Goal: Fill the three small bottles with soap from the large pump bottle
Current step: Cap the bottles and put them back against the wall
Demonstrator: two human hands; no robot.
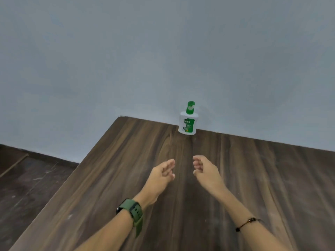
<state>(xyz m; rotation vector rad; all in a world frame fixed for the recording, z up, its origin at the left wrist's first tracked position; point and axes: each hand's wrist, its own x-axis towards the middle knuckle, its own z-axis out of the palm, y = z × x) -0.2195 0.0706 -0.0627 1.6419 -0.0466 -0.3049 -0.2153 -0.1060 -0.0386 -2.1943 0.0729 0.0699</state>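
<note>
A white pump bottle (187, 122) with a green pump head and green label stands upright at the far edge of the wooden table (262, 178), against the wall. My left hand (161, 173) and my right hand (205, 170) hover side by side over the table's middle, well short of the bottle. Both hands hold nothing, with their fingers loosely curled and apart. A green watch sits on my left wrist, a dark bead bracelet on my right. No small bottles are in view.
A plain grey-blue wall (163, 51) rises directly behind the table. The table's left edge runs diagonally from the far corner toward me, with dark wooden floor (27, 178) below it on the left.
</note>
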